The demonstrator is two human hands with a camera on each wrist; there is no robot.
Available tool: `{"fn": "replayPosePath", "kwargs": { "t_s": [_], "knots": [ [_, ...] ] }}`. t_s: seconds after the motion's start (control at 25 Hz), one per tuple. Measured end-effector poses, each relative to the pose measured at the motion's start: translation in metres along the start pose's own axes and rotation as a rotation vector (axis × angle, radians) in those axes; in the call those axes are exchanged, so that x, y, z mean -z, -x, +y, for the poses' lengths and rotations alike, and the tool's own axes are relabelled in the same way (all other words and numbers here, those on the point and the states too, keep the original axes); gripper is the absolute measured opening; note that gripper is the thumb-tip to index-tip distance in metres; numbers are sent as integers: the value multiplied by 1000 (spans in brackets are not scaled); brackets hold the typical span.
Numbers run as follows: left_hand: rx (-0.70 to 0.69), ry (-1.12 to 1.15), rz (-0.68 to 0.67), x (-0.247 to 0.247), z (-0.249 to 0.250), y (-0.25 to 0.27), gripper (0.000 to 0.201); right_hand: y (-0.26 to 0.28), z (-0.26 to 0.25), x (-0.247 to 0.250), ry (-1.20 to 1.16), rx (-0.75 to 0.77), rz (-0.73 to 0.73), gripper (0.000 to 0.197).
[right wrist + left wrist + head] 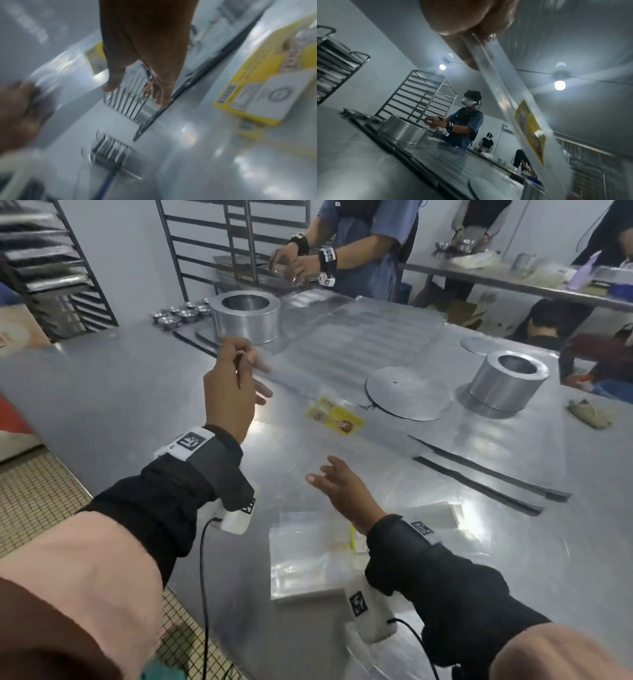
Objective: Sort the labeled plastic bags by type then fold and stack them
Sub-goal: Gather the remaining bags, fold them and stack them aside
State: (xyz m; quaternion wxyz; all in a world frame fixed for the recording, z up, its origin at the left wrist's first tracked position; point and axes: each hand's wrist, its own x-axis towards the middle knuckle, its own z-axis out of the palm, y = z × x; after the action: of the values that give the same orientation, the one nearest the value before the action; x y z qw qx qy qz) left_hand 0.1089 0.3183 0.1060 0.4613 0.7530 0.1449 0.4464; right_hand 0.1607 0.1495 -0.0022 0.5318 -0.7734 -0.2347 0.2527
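Observation:
My left hand (250, 364) is raised over the steel table (102, 392) and pinches the top edge of a clear plastic bag (308, 392) with a yellow label (335, 418). The left wrist view shows the fingers (471, 44) pinching that bag (501, 86), with its yellow label (530, 132) hanging below. My right hand (325, 474) hovers open, fingers spread, below the hanging bag; it (149, 86) holds nothing. A stack of folded clear bags (308, 556) lies near my right wrist. Another yellow-labelled bag (265, 88) lies flat on the table.
Two round metal tins (245, 318) (508, 383), a flat metal disc (407, 392) and small metal cups (181, 313) stand farther back. Dark strips (486, 481) lie to the right, a rag (589, 414) beyond. Another person (359, 244) works across the table. The table's edge runs at my left.

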Motion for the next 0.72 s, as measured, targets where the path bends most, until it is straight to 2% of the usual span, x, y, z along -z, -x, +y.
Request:
{"fn": "replayPosePath", "kwargs": {
  "t_s": [0.08, 0.16, 0.2, 0.28, 0.32, 0.36, 0.4, 0.44, 0.56, 0.64, 0.72],
  "knots": [
    [43, 63, 58, 4, 13, -6, 25, -4, -9, 15, -624, -76, 18, 87],
    [119, 123, 118, 7, 22, -7, 23, -4, -21, 36, -1049, -64, 42, 91],
    [160, 132, 131, 7, 26, -4, 21, -3, -27, 48, -1176, -54, 77, 83],
    [249, 137, 141, 7, 29, 11, 18, 1, -32, 74, -1285, -49, 207, 47],
    [295, 142, 138, 5, 27, 23, 21, 4, -28, 89, -1287, -52, 274, 27],
    [343, 142, 127, 3, 24, 36, 23, 10, -21, 103, -1274, -41, 326, 16],
    [395, 137, 106, 1, 18, 48, 25, 15, -13, 115, -1233, -17, 363, 16],
    [450, 124, 78, 0, 13, 63, 24, 23, -1, 127, -1156, -13, 396, 25],
    [589, 47, -15, -5, -12, 106, 18, 46, 37, 147, -755, -160, 464, 51],
    [658, -73, -79, -6, -30, 131, 16, 60, 60, 151, -414, -279, 489, 51],
    [686, -203, -135, -6, -47, 148, 14, 70, 73, 152, -139, -313, 497, 49]
  ]
}}
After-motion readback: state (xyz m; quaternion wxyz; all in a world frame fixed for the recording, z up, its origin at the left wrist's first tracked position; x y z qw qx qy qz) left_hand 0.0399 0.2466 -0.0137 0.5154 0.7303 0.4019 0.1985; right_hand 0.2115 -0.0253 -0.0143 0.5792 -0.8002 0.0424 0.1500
